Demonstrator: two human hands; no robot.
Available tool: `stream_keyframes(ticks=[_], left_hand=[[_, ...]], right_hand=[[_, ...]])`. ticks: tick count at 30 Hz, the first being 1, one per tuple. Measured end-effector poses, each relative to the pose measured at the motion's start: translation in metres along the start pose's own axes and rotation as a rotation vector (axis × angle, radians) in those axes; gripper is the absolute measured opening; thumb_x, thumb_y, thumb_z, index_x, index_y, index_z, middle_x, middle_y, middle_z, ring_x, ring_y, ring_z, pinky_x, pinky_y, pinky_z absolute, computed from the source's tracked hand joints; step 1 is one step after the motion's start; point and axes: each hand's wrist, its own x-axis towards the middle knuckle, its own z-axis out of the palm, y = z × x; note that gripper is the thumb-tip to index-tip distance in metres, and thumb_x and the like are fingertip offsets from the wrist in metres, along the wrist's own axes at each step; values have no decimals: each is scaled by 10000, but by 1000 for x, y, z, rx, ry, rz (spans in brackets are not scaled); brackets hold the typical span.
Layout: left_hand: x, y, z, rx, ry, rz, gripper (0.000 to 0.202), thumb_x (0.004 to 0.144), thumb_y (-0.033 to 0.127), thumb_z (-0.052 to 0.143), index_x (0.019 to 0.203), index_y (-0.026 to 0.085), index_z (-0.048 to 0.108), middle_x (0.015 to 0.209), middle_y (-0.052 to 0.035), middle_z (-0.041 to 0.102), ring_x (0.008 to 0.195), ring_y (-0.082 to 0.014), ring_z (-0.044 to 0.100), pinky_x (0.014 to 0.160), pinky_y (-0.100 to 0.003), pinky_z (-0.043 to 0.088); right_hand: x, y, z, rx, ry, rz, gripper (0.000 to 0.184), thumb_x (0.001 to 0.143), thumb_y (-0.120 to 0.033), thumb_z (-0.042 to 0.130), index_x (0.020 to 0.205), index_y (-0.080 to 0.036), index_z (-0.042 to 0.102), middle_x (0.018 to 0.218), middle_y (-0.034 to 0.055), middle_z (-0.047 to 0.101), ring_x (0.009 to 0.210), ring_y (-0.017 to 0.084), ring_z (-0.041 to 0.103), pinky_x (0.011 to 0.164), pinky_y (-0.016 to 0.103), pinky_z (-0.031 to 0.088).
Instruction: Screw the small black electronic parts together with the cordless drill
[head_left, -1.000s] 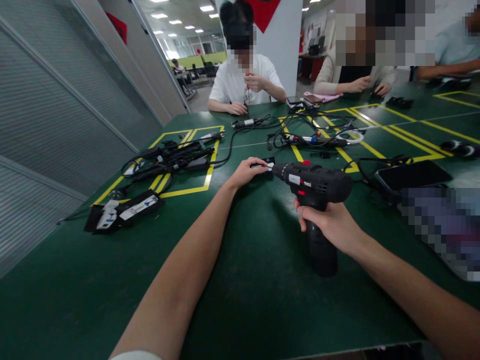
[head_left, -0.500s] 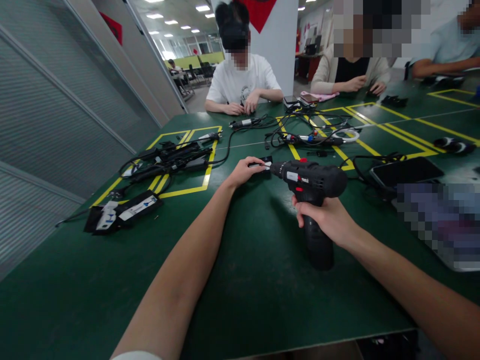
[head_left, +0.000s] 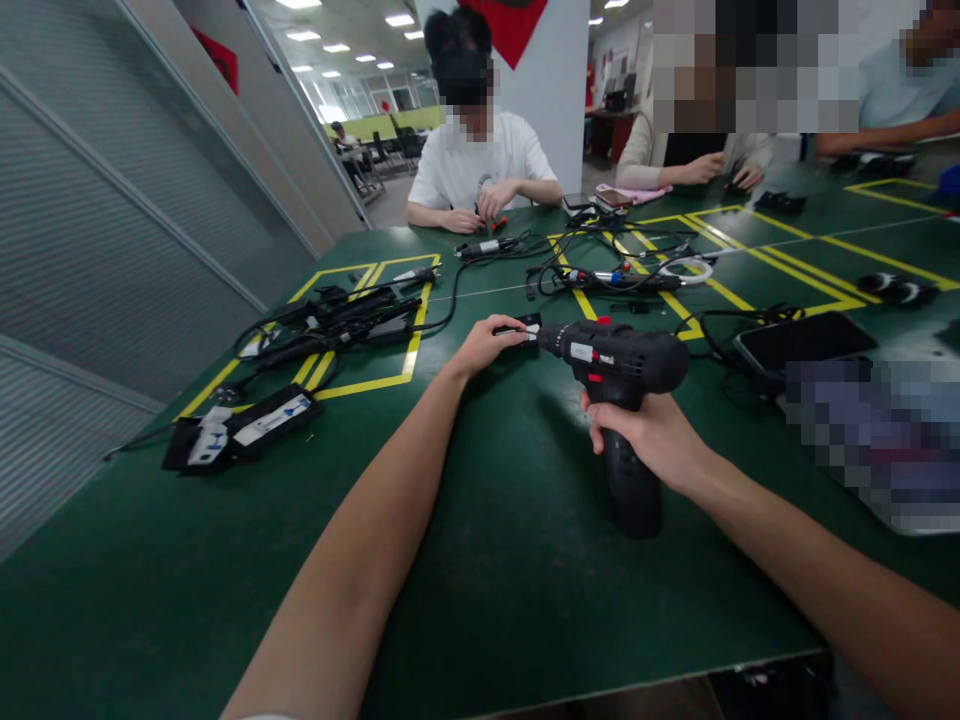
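Note:
My right hand point(head_left: 660, 435) is wrapped round the grip of a black cordless drill point(head_left: 630, 360) with red buttons. The drill points left, its chuck and thin bit close to my left fingertips. My left hand point(head_left: 484, 345) reaches forward with thumb and fingers drawn together at the tip of the bit. Just behind those fingertips lies a small black piece with a white label point(head_left: 531, 328), partly covered by the hand and the drill. Whatever is pinched there is too small to make out.
Black cables and tools point(head_left: 337, 320) lie in a yellow-taped area at the left, near black labelled pieces point(head_left: 274, 418). More cables point(head_left: 622, 275) and a white ring point(head_left: 685, 270) sit ahead. A dark phone-like slab point(head_left: 806, 342) lies right. Several people point(head_left: 484, 160) sit across the green table point(head_left: 487, 560).
The view has shifted slightly. Both my hands and the drill keep nearly the same place. Something orange now shows by the hands of the person across the table.

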Motion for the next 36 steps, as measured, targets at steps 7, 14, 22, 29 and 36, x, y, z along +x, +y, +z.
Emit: stream_keyframes(ticks=[7, 14, 22, 29, 36], left_hand=[[-1, 4, -1, 16, -8, 1, 303, 725, 406, 662, 954, 212, 705, 1064, -46, 664, 1042, -204, 568, 991, -352, 399], [-1, 6, -1, 20, -9, -5, 300, 725, 411, 665, 953, 221, 705, 1072, -43, 662, 1047, -207, 566, 1000, -358, 394], [-2, 6, 0, 31, 1, -13, 308, 722, 406, 661, 957, 211, 704, 1079, -50, 656, 1048, -209, 563, 995, -360, 400], [-1, 4, 0, 26, -1, -1, 301, 731, 406, 653, 956, 212, 703, 1079, -50, 652, 1050, -202, 563, 998, -353, 399], [-1, 5, 0, 38, -4, -6, 304, 729, 410, 653, 956, 212, 701, 1080, -47, 656, 1052, -204, 563, 998, -354, 399]], right_hand=[[-1, -5, 0, -30, -3, 22, 57, 775, -206, 588, 823, -176, 588, 565, -21, 568, 521, 140, 554, 561, 285, 443], [-1, -7, -1, -58, -19, 15, 57, 779, -199, 577, 830, -178, 588, 560, -19, 572, 536, 144, 558, 573, 286, 435], [-1, -8, -1, -80, -18, 12, 48, 787, -197, 563, 820, -181, 595, 558, -14, 580, 535, 148, 558, 585, 296, 433], [-1, -6, -1, -82, -20, 4, 40, 791, -194, 563, 819, -181, 589, 560, -16, 582, 530, 144, 551, 577, 291, 432], [-1, -6, -1, -76, -30, 2, 37, 795, -189, 564, 822, -183, 588, 563, -22, 578, 531, 142, 554, 582, 290, 440]])
